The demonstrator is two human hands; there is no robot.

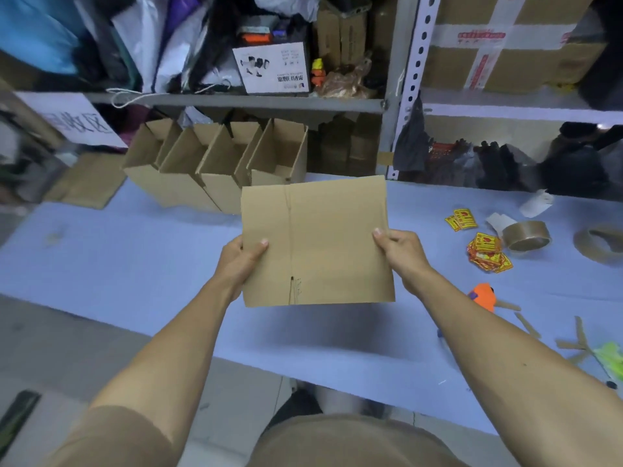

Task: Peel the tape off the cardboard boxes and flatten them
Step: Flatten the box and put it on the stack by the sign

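A flattened brown cardboard box (323, 244) hangs in the air above the blue table (135, 264), held by both side edges. My left hand (237, 261) grips its left edge with the thumb on top. My right hand (403, 254) grips its right edge the same way. A fold line with a slit runs down the sheet left of its middle. Behind it, several open cardboard boxes (215, 163) stand in a row at the table's far edge.
Two tape rolls (526, 235) lie at the right with yellow-red stickers (487, 252), an orange tool (483, 296) and peeled tape strips (576, 342). Flat cardboard (87, 183) lies at the far left. Metal shelving (236, 102) packed with bags and boxes stands behind the table.
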